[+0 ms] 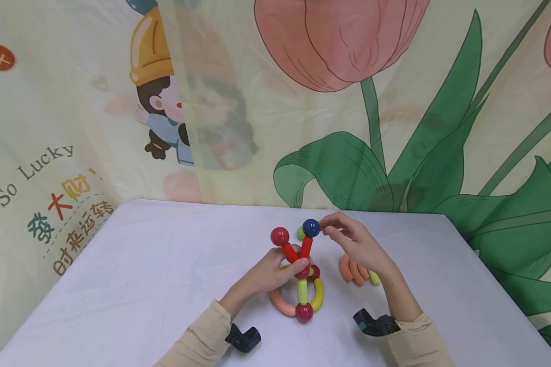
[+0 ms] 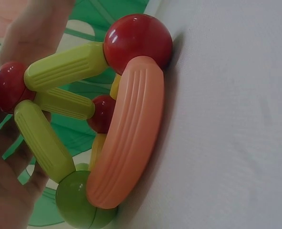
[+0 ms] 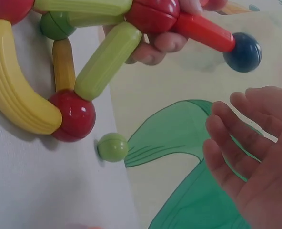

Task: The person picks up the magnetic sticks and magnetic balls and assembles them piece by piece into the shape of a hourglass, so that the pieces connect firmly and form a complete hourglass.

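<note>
Beige sleeves (image 1: 197, 336) | hands: left (image 1: 272, 269) grips red hub (image 3: 153, 16) | right (image 1: 355, 241) relaxed (beside blue ball (image 1: 310, 228))

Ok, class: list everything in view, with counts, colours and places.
Table: one, white, foreground.
Backdrop: one, cream, printed, behind the table.
Model: one, multicoloured, mid-table.
Joined balls: six (four red, one blue, one green), in the model.
Straight rods: five (two red, three yellow-green), in the model.
Curved rods: three (one salmon, two yellow), model's base.
Loose ball: one, light green, behind the model.
Loose curved pieces: several, orange, right of the model.
Loose piece: at least one, yellow-green, beside the orange ones.
Wrist devices: two, black, one per arm.
Sleeves: two, beige, one per arm.
Left grip: one, bare, holding the model.
Right grip: one, bare, beside the blue ball.
</note>
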Motion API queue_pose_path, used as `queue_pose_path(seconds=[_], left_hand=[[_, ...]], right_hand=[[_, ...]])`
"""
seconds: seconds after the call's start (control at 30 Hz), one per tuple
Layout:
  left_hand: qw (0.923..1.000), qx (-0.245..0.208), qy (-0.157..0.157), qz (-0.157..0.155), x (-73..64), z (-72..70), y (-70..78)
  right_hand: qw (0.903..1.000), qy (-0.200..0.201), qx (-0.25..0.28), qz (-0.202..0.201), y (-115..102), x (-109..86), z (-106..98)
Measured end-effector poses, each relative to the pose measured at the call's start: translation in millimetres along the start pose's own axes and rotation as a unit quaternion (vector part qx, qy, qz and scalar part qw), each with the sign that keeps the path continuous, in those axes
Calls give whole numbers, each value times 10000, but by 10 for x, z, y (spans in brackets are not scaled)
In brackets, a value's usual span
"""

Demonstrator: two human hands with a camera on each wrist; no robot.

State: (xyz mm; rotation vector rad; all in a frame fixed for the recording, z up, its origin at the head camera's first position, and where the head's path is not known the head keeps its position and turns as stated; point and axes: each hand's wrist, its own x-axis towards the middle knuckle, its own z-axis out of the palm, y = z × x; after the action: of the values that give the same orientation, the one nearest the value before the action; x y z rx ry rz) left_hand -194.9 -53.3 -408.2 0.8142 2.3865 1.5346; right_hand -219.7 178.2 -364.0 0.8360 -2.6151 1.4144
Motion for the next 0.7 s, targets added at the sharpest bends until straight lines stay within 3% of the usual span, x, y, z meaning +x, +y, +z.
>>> queue_pose_path(seconds=[0.7], left_hand=[[9999, 66, -20, -82, 0, 3, -2]], right_hand=[[9948, -739, -489, 508, 352, -29, -62]])
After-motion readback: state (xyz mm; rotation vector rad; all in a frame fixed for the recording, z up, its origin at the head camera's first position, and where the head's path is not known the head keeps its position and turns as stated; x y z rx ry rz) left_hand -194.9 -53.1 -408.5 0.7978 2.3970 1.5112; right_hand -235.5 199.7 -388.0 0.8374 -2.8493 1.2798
